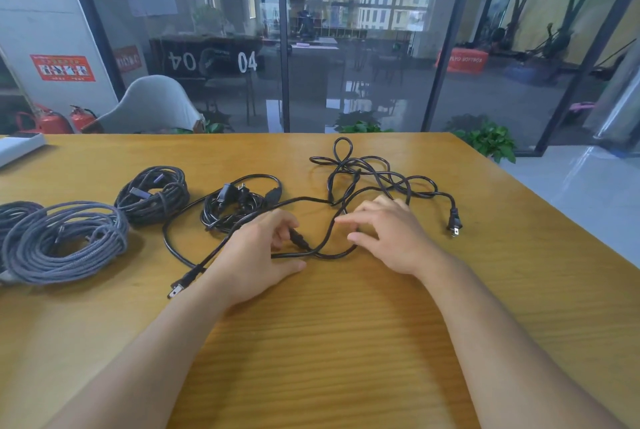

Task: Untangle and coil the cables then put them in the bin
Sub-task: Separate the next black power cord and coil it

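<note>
Your left hand (258, 252) is curled round the connector end (299, 239) of the loose black power cable (367, 182), pinching it near the table's front-middle; your right hand (388, 238) is spread, fingers relaxed over the strand just right of that connector, gripping nothing I can see. The cable sprawls on the wooden table (311, 342) with its tangle behind your right hand, long axis roughly left-right, 1 pronged plug (454, 222) pointing down-right at the far right, a 2nd plug (180, 284) left of your left wrist pointing down-left. Can't tell if both plugs belong to 1 cable. Risk: pull the connector hard and the crossed loops behind your right hand cinch into a knot; the strand running left could also drag the small black bundle (235, 206) and undo it. 3 coils (69, 241) sit further left. No bin in view
</note>
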`<action>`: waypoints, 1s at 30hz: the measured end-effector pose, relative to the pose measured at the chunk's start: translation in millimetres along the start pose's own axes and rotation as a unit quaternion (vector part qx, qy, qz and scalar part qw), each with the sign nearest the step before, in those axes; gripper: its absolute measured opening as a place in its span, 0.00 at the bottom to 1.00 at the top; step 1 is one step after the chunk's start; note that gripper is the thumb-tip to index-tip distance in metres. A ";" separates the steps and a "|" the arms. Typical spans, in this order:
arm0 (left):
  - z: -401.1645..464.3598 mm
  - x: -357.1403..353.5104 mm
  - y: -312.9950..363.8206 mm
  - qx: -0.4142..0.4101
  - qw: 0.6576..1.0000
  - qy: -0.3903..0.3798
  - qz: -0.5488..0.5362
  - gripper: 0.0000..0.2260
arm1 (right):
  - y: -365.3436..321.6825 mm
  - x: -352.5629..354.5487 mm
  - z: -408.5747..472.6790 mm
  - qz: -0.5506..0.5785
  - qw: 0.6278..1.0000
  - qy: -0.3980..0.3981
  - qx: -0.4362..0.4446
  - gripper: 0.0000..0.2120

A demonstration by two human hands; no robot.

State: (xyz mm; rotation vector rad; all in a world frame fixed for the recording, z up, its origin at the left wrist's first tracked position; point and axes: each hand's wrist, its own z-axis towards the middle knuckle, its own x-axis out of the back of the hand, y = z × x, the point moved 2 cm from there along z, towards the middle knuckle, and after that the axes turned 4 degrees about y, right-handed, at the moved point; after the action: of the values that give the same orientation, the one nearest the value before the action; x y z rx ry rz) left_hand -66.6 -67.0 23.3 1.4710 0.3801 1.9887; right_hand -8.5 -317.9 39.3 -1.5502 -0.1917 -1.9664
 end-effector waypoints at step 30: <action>-4.9 3.0 15.2 -0.007 0.988 -0.118 -0.105 0.06 | 8.0 -12.4 -2.4 0.127 0.982 0.009 -0.139 0.20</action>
State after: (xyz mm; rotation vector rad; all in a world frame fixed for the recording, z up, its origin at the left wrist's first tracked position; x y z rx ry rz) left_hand -76.4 -76.1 32.6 1.5679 0.3997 1.6307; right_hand -4.6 -320.8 25.2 -1.6364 0.2879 -1.8610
